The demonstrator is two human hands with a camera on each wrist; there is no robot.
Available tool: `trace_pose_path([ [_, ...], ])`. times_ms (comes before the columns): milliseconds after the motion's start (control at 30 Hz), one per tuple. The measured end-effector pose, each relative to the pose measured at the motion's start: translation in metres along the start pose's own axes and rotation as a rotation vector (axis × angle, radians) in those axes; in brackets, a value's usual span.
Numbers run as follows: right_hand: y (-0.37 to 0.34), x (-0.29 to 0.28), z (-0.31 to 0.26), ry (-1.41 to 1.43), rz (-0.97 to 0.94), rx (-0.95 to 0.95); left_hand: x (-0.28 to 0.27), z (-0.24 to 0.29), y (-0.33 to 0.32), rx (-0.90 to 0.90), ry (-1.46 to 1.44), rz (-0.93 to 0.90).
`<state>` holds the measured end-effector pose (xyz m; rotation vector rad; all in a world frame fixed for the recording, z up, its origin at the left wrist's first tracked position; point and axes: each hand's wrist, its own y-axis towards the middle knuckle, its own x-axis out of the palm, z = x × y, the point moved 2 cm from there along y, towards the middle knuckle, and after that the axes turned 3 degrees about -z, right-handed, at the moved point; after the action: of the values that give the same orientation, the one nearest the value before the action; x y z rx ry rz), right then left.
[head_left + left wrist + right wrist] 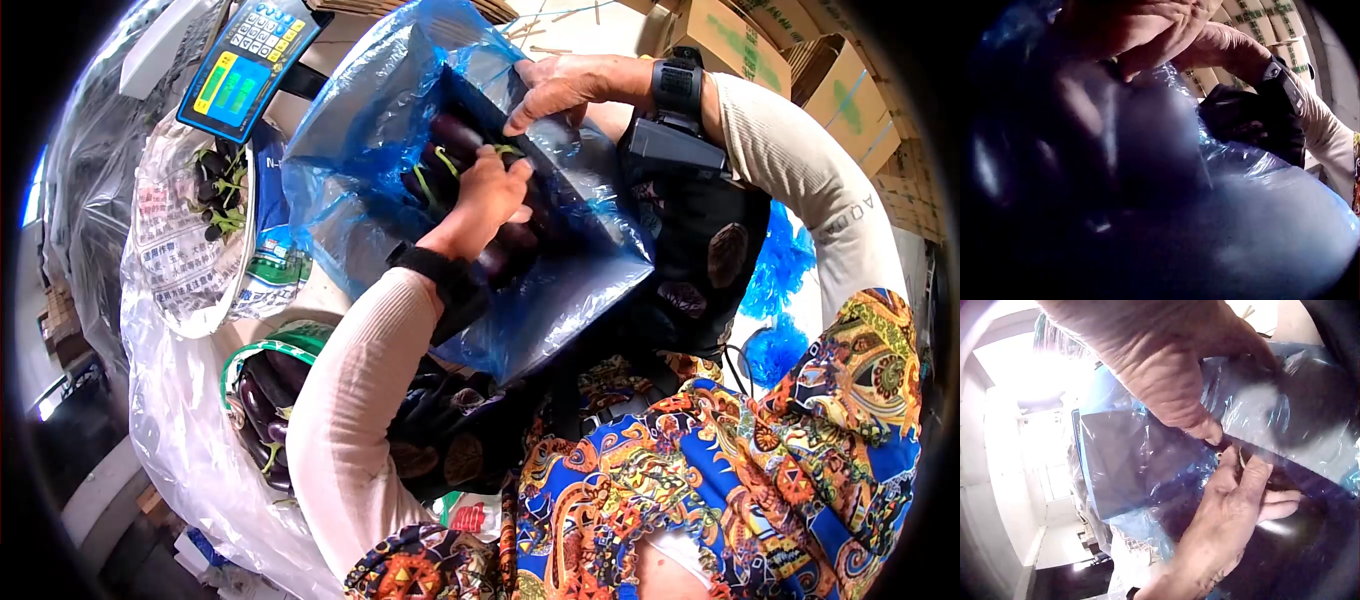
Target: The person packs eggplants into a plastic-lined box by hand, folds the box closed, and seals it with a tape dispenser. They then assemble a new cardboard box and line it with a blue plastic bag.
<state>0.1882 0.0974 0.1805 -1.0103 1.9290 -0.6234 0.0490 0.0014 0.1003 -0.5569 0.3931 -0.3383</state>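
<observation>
Head view shows the work partway, by my judgement: several eggplants (pixel 455 135) already lie inside a blue bag (pixel 340 180), whose mouth is spread wide and untied; its straight edges suggest something stiff beneath. The left grip (pixel 488 192) is down among them, its fingers on the fruit; whether they pinch one or merely press, I cannot tell, and the left wrist view is too dark and blurred to settle it. The right grip (pixel 565 85) is wide, thumb well apart from the fingers, touching the bag's upper right side.

What looks left over: more eggplants outside the bag, a heap in a green-rimmed sack (pixel 300 338) just beside the left sleeve (pixel 355 430) and some in a white sack (pixel 185 270) below the scale (pixel 235 80). Whether those belong in the same bag is unclear. How full the bag is cannot be judged either, since much of its inside sits in shadow.
</observation>
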Motion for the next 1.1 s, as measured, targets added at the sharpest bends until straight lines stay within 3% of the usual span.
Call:
trace_pose_path([
  [67,-0.003,0.005,-0.009,-0.036,0.019,-0.033,0.004,-0.019,0.008,-0.045,-0.019,-0.011],
  [133,0.015,0.003,0.009,0.002,-0.063,-0.138,-0.004,0.004,-0.003,-0.102,-0.027,-0.054],
  [167,0.008,0.004,0.001,0.024,-0.04,-0.092,-0.008,0.009,-0.01,-0.137,-0.029,-0.072],
  [200,0.0,0.005,-0.007,0.048,-0.016,-0.048,-0.007,-0.002,0.003,-0.049,0.127,0.023],
  [267,0.002,0.003,-0.009,0.021,-0.017,0.008,-0.014,-0.001,0.003,-0.108,0.031,-0.043],
  [333,0.002,-0.002,-0.016,-0.065,-0.008,0.059,-0.031,-0.011,0.002,0.074,-0.237,-0.285],
  [367,0.002,-0.002,-0.02,-0.106,-0.009,0.084,-0.046,0.017,-0.015,-0.106,-0.095,-0.22],
  [433,0.001,0.0,-0.024,-0.199,0.045,0.113,-0.088,0.031,-0.039,0.019,-0.139,-0.272],
  [467,0.0,-0.001,-0.026,-0.247,0.073,0.119,-0.106,0.041,-0.055,0.086,-0.136,-0.165],
  [500,0.012,-0.006,-0.013,-0.276,0.029,0.055,-0.128,0.054,-0.084,0.178,-0.167,-0.175],
  [567,-0.007,-0.021,-0.014,-0.484,0.201,-0.301,-0.162,0.046,-0.13,0.292,-0.154,0.03],
  [600,-0.005,-0.027,-0.022,-0.599,0.26,-0.395,-0.177,0.035,-0.156,0.313,-0.173,0.132],
  [733,-0.026,-0.025,-0.07,-0.805,0.373,-0.477,-0.189,-0.047,-0.243,0.275,-0.465,0.409],
  [800,-0.043,-0.015,-0.083,-0.591,0.321,-0.542,-0.171,-0.101,-0.279,0.135,-0.543,0.553],
  [833,-0.05,-0.012,-0.1,-0.512,0.127,-0.423,-0.153,-0.131,-0.295,0.046,-0.599,0.615],
  [933,-0.067,0.016,-0.115,-0.258,0.048,-0.412,-0.098,-0.195,-0.338,-0.155,-0.719,0.82],
  [1100,-0.058,0.038,-0.119,-0.285,-0.157,-0.395,-0.073,-0.279,-0.405,-0.152,-0.781,1.395],
])
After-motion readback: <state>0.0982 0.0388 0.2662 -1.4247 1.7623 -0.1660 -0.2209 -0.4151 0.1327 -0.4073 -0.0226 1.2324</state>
